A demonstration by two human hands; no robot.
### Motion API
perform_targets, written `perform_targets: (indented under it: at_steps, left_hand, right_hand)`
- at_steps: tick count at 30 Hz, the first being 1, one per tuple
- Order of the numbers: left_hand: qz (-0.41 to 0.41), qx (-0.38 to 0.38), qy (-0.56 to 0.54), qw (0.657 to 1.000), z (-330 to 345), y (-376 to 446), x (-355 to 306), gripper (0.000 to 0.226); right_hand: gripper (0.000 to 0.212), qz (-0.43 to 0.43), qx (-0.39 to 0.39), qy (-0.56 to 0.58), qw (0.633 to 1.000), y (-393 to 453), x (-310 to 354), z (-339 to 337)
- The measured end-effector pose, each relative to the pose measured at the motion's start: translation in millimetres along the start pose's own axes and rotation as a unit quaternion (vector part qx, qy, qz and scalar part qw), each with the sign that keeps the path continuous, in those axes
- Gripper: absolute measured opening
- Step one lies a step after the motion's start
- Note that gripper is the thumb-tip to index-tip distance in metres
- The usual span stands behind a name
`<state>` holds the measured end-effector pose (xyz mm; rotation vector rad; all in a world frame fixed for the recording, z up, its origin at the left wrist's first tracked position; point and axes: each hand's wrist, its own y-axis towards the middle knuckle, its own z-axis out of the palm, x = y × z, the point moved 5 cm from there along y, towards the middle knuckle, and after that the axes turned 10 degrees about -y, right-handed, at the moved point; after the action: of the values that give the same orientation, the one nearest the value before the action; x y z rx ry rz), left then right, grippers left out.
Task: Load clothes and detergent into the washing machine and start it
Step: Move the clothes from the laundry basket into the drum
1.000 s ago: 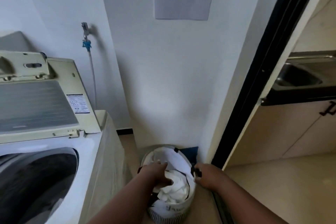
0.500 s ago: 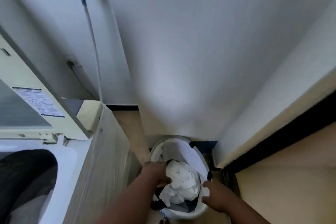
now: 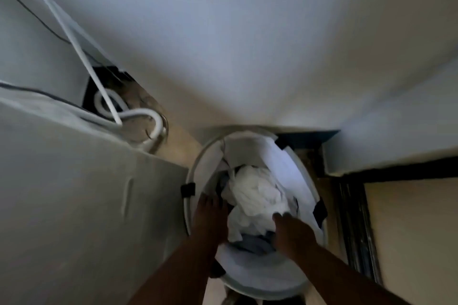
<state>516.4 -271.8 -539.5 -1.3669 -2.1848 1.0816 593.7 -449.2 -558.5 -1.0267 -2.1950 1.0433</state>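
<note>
Both my hands reached into the laundry basket (image 3: 192,208): left hand (image 3: 210,215) with fingers extended, right hand (image 3: 292,235) loosely spread, neither gripping. White clothes (image 3: 255,193) lay bunched between them; beyond-left, washing machine hoses (image 3: 138,116).

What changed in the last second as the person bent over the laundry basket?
The view tipped down, so the washer's opening left the picture. The right hand let go of the basket handle and moved in over the white clothes. The left hand stayed inside the basket, which stayed on the floor.
</note>
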Motion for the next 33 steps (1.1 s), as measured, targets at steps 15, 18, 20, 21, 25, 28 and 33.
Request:
perform_targets:
  at_steps: [15,18,20,21,25,28,33]
  left_hand:
    - [-0.017,0.059,-0.055,0.997,83.8,139.9,-11.1,0.122]
    - [-0.007,0.048,-0.071,0.996,85.9,151.7,-4.3,0.118]
    - [0.008,0.015,-0.060,0.998,84.1,155.2,-4.6,0.106]
    - [0.010,0.010,-0.063,0.998,83.2,156.8,-4.9,0.102]
    - [0.008,0.070,-0.075,0.995,87.3,163.3,-4.4,0.090]
    - [0.009,0.044,-0.098,0.994,81.8,158.7,-5.7,0.057]
    - [0.019,0.007,-0.093,0.995,69.1,129.0,-5.1,0.045]
  right_hand:
    - [0.089,0.010,-0.094,-0.040,0.995,118.3,9.3,39.8]
    - [0.090,0.026,-0.118,-0.022,0.992,123.9,11.6,43.5]
    - [0.102,0.058,-0.096,0.054,0.992,126.2,8.5,44.4]
    - [0.109,0.076,-0.081,0.108,0.988,126.7,6.1,44.7]
    - [0.083,0.107,-0.040,0.209,0.971,123.4,-2.0,40.7]
    - [0.054,0.104,-0.060,0.205,0.971,113.0,-3.0,34.0]
    - [0.042,0.125,-0.106,0.241,0.957,85.6,-2.4,24.5]
